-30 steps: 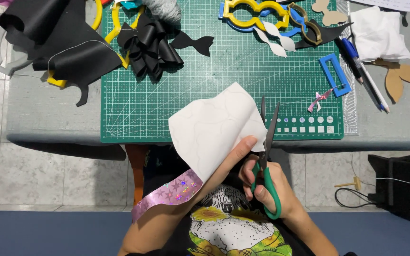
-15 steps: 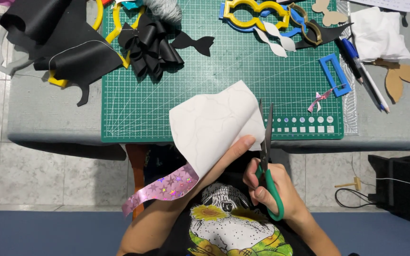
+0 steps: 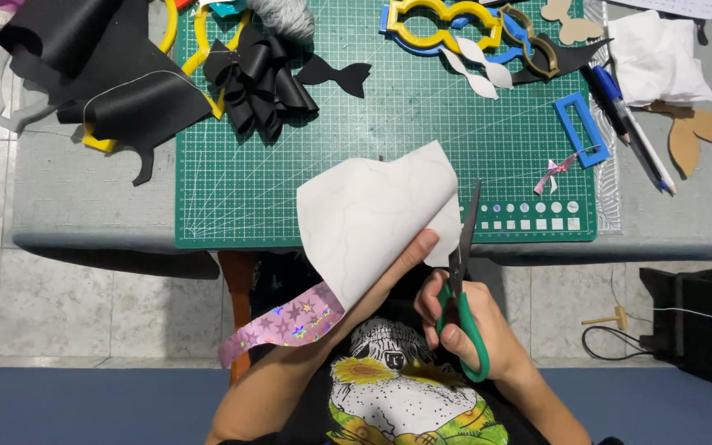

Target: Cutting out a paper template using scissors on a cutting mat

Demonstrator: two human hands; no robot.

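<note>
My left hand (image 3: 401, 265) holds a curled sheet (image 3: 372, 218), white on the side facing me with faint drawn lines; its pink starry holographic face shows at the lower corner (image 3: 286, 325). My right hand (image 3: 475, 325) grips green-handled scissors (image 3: 459, 280), blades pointing up along the sheet's right edge. Both hands hover over the table's near edge, in front of the green cutting mat (image 3: 232, 189).
On the mat and the grey table (image 3: 76, 198) lie black foam pieces (image 3: 100, 74), a black bow (image 3: 261, 78), a black tail cutout (image 3: 335, 74), yellow and blue frames (image 3: 447, 21), a blue rectangle frame (image 3: 580, 128), pens (image 3: 632, 132), white cloth (image 3: 657, 58), tan cutouts (image 3: 694, 132).
The sheet has turned slightly in my left hand and the scissors have shifted a little along its right edge. Nothing on the table has moved.
</note>
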